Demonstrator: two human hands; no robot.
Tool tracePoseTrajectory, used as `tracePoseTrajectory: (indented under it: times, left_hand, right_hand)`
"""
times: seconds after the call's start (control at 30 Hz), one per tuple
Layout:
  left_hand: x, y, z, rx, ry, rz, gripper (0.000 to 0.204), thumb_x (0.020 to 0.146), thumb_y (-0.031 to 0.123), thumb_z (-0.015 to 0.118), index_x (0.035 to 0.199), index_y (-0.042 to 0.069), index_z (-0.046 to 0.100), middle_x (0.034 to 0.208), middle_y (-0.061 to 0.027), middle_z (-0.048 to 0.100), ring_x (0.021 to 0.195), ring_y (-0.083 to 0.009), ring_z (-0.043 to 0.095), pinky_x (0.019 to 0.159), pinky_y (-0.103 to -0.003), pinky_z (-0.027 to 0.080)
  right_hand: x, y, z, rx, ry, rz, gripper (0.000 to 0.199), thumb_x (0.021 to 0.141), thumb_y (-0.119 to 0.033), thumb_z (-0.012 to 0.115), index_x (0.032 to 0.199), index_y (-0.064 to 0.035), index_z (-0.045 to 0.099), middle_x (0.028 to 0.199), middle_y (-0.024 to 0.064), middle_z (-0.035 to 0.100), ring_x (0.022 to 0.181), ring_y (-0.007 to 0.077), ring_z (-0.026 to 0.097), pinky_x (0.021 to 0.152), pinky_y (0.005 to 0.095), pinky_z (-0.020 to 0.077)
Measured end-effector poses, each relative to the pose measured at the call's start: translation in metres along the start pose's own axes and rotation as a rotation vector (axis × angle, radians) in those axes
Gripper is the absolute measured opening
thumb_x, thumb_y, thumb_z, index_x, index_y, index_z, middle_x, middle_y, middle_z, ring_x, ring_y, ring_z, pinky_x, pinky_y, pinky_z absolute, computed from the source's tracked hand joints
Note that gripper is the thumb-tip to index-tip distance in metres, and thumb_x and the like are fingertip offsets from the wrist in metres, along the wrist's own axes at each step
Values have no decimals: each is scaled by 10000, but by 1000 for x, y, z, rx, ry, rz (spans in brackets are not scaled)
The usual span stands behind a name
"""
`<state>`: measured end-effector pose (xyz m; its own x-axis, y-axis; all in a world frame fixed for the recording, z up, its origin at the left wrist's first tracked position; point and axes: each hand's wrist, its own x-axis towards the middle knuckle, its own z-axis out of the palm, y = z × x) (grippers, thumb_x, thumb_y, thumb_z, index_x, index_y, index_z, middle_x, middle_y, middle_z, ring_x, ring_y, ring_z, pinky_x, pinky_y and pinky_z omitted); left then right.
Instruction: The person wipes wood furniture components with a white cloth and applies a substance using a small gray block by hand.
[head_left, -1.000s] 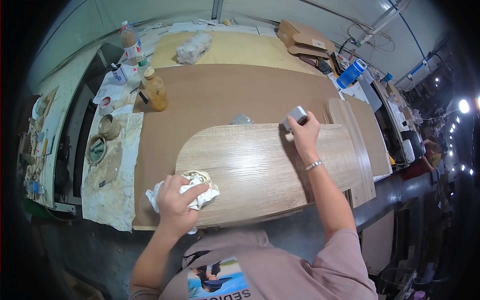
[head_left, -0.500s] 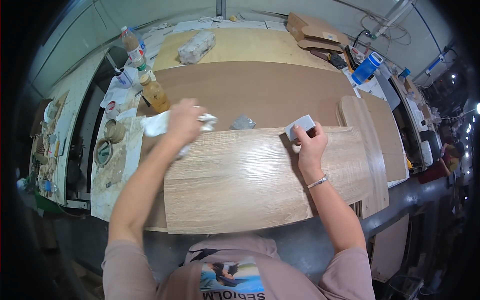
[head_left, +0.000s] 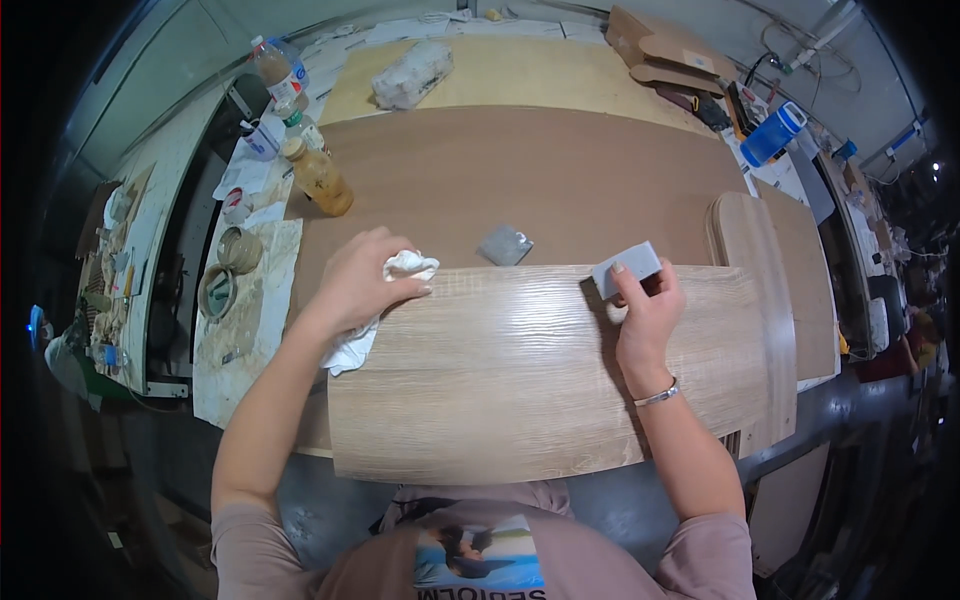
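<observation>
A wood-grain board [head_left: 500, 380] lies flat along the near side of the bench. My left hand [head_left: 360, 285] is closed on a crumpled white cloth [head_left: 410, 265] at the board's far left corner, and part of the cloth hangs below the palm over the left edge. Over the right part of the board, my right hand [head_left: 648, 310] grips a small light-grey block [head_left: 627, 268] between thumb and fingers, raised a little above the surface. Just beyond the board's far edge, between the hands, rests a small grey packet [head_left: 505, 245].
Behind the board spreads a brown sheet [head_left: 520, 170]. To the left stand a yellowish bottle [head_left: 318, 178], a clear bottle [head_left: 275, 70] and round pots [head_left: 217, 292]. A wrapped block [head_left: 412, 75] sits far back; a blue bottle [head_left: 773, 133] is at right, beyond stacked rounded boards [head_left: 750, 260].
My left hand has come slightly nearer, and the cloth is now bunched at the board's left corner. The right hand still holds the grey block, and the whole view has shifted a little.
</observation>
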<state>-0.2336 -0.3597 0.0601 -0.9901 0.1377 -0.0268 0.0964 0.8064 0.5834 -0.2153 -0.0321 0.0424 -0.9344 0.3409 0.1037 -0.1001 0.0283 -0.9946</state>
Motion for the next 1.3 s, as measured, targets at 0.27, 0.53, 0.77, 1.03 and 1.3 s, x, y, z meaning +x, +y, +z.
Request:
tracePoseTrajectory:
  times: [0.27,0.53,0.77,1.03,1.3]
  left_hand:
    - [34,-2,-10,-37,-133,-136,345,815,353,760,995,59,757,949,-125,732,888,-290,689,828,-384,517]
    - [32,-16,-13,-429,-413,-66,277,804,177,784,966,-36,714,926,-94,687,879,-162,642,807,-300,490]
    - [37,-19,-11,-402,-409,-30,263,799,155,757,958,-48,708,931,-103,676,894,-186,638,821,-302,484]
    - [43,-20,-10,-404,-430,70,261,776,139,729,949,-54,700,914,-106,666,871,-190,627,805,-309,487]
    - [39,-30,-6,-536,-406,-93,252,791,154,739,942,-44,701,901,-97,654,869,-180,623,782,-295,480]
  right_hand:
    - [-1,0,2,25,21,14,190,860,-126,733,926,0,606,843,36,629,752,89,571,648,249,474]
    - [-2,-2,4,9,43,-1,243,866,-139,737,1019,17,632,890,44,650,775,94,578,667,247,474]
    - [0,5,2,24,60,-7,279,864,-130,739,1063,27,624,914,48,650,790,91,574,683,245,476]
    - [1,4,2,18,73,-29,280,857,-140,750,1048,25,630,901,46,649,778,89,572,676,243,473]
    - [2,5,2,17,75,-35,276,851,-145,757,1037,17,633,897,46,651,777,90,577,684,246,476]
